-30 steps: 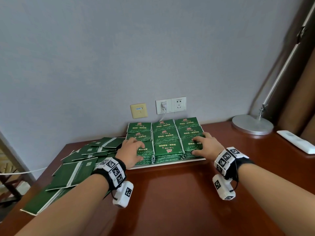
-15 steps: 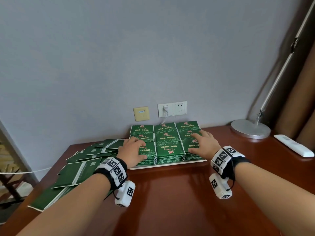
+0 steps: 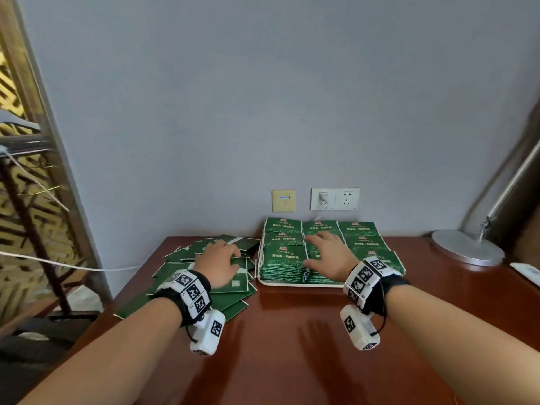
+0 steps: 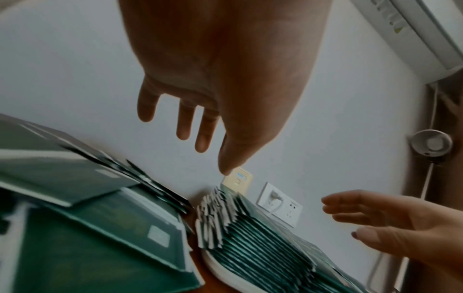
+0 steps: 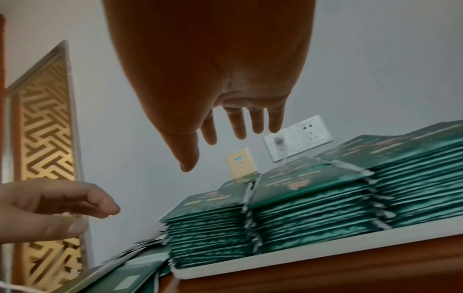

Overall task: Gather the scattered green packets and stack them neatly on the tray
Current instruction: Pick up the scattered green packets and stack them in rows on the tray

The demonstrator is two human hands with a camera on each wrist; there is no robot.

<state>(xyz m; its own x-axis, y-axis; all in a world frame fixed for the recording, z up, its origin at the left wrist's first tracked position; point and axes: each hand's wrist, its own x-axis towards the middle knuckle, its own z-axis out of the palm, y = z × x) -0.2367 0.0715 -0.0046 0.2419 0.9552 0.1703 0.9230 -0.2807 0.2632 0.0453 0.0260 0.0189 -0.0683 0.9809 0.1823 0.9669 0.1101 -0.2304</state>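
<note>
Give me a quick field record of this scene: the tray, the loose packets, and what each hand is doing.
tray: white tray at the wall, filled with stacked packets
loose packets: scattered pile on the table, left of the tray
left hand: left hand open, above the scattered pile
right hand: right hand open, fingers spread over the middle stacks
held items: none

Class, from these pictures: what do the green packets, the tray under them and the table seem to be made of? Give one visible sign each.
Green packets: probably glossy foil or plastic film; their stacked edges glint.
Tray: pale and matte with a rounded rim, maybe plastic; unclear.
Table: reddish-brown lacquered wood or veneer; it mirrors the hands.
</note>
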